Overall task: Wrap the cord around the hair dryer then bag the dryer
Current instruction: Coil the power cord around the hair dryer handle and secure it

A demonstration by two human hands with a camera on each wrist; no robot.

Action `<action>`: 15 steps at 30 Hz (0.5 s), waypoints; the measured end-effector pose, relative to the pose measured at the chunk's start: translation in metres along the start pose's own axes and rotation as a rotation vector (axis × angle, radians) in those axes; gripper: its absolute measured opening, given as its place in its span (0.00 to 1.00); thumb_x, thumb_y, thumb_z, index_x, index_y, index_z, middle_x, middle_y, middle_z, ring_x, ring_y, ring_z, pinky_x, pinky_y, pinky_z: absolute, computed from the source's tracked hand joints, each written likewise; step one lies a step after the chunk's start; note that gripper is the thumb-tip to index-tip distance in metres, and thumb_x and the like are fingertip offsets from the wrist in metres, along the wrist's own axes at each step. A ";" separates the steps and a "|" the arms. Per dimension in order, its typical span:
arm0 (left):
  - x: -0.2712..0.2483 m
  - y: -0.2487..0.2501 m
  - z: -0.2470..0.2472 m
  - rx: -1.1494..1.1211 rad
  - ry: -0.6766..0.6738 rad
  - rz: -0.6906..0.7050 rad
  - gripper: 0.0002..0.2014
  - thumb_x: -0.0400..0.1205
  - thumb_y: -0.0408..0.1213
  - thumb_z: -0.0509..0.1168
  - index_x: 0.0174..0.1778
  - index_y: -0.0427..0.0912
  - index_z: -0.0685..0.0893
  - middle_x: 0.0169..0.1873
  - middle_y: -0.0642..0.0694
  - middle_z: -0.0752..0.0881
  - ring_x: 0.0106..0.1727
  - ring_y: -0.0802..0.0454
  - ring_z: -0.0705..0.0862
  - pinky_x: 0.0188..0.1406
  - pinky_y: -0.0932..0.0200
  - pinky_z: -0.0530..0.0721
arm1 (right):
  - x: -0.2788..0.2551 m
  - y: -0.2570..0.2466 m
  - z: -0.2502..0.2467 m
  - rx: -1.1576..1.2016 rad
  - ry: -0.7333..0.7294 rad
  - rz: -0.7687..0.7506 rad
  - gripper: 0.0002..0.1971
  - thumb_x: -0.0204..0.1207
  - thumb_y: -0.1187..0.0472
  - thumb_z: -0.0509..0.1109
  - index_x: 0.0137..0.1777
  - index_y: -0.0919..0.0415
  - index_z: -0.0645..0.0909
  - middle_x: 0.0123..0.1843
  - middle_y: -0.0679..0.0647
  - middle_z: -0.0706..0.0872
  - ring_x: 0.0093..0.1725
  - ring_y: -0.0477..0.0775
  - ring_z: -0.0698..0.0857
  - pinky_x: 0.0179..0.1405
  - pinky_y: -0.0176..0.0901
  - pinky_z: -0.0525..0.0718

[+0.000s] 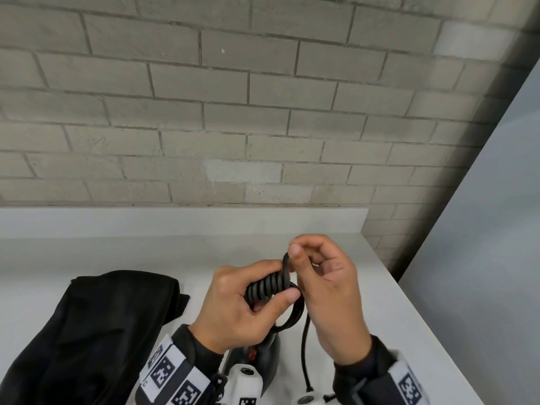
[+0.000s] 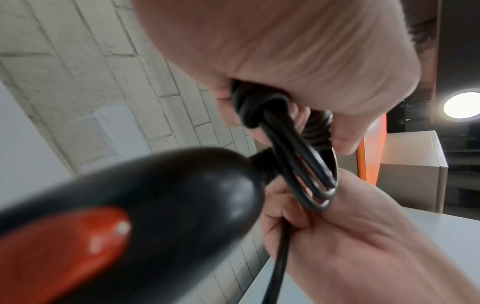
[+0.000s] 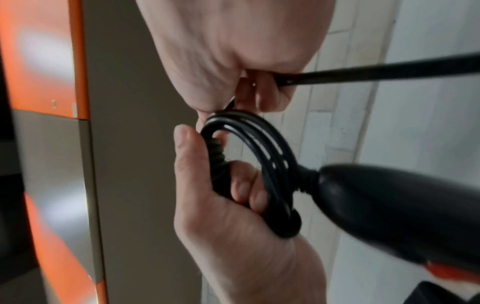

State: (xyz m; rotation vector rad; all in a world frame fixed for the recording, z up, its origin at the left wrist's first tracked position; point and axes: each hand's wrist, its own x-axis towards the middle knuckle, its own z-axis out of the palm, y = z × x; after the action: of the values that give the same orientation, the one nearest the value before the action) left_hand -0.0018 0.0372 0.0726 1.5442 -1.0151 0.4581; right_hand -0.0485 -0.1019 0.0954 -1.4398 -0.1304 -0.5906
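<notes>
Tightly, glossy black cord coils between hands.

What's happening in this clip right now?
A person is bundling a black power cord of a black hair dryer with an orange switch. The left hand grips the coiled bundle while the right hand pinches a loop at its end. A loose length hangs down. The black fabric bag lies on the white counter, not yet used.

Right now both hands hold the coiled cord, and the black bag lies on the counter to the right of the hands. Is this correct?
Not quite. Both hands, left hand and right hand, hold the coiled cord, but the black bag lies on the counter to their left, as the head view shows.
</notes>
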 end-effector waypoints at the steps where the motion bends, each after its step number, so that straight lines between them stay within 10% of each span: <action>1: -0.001 0.000 0.001 -0.018 0.017 0.001 0.11 0.81 0.51 0.70 0.52 0.49 0.87 0.18 0.45 0.78 0.18 0.51 0.76 0.18 0.56 0.76 | -0.002 0.003 0.003 0.036 0.014 0.013 0.07 0.75 0.59 0.72 0.45 0.63 0.84 0.31 0.51 0.85 0.31 0.45 0.82 0.36 0.36 0.82; 5: -0.005 -0.002 0.002 -0.026 0.120 -0.009 0.14 0.81 0.55 0.68 0.52 0.49 0.87 0.27 0.39 0.87 0.24 0.42 0.85 0.23 0.50 0.82 | -0.010 0.015 0.007 0.100 0.051 0.068 0.08 0.75 0.59 0.72 0.45 0.65 0.84 0.35 0.55 0.89 0.37 0.49 0.88 0.40 0.37 0.85; 10: -0.005 -0.003 0.006 0.008 0.240 -0.038 0.16 0.81 0.57 0.67 0.51 0.48 0.86 0.37 0.51 0.89 0.32 0.55 0.88 0.32 0.63 0.86 | -0.031 0.029 0.005 0.152 -0.002 0.128 0.23 0.70 0.39 0.76 0.53 0.58 0.87 0.43 0.51 0.91 0.42 0.44 0.89 0.39 0.37 0.85; 15: -0.007 -0.007 0.005 0.021 0.327 -0.107 0.17 0.80 0.61 0.66 0.50 0.50 0.86 0.40 0.57 0.89 0.34 0.61 0.88 0.36 0.72 0.83 | -0.039 0.036 0.005 0.038 -0.065 0.086 0.09 0.74 0.60 0.78 0.54 0.53 0.87 0.51 0.55 0.93 0.53 0.54 0.91 0.50 0.41 0.87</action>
State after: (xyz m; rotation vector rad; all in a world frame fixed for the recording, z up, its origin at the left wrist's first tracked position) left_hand -0.0008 0.0348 0.0618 1.4749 -0.6744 0.6245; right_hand -0.0645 -0.0849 0.0469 -1.4215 -0.1304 -0.4690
